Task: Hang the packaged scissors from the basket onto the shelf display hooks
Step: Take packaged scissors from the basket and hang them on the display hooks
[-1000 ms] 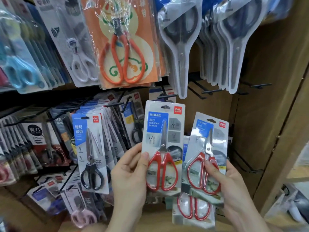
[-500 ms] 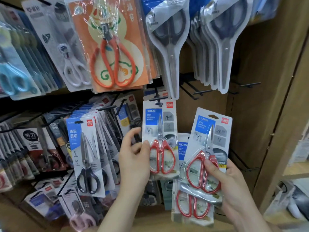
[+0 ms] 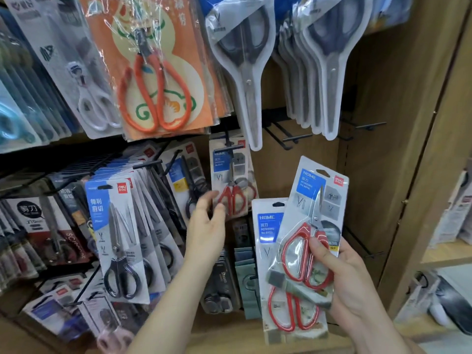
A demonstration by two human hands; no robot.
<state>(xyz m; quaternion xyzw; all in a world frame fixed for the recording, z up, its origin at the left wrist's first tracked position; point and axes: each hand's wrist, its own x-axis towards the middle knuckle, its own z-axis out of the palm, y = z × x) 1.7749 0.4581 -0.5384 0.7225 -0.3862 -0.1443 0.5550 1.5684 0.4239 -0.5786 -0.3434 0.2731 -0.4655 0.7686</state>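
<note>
The left hand (image 3: 207, 226) is raised forward, its fingers loose and a little apart, holding nothing. The right hand (image 3: 352, 284) is lower, its thumb and fingers gripping packaged scissors (image 3: 316, 200). Both forearms are bare.

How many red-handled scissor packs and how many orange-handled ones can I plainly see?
Red-handled: 3, front pack and rear pack in the right hand, hung pack near the left hand
Orange-handled: 1, orange pack
Total: 4
</note>
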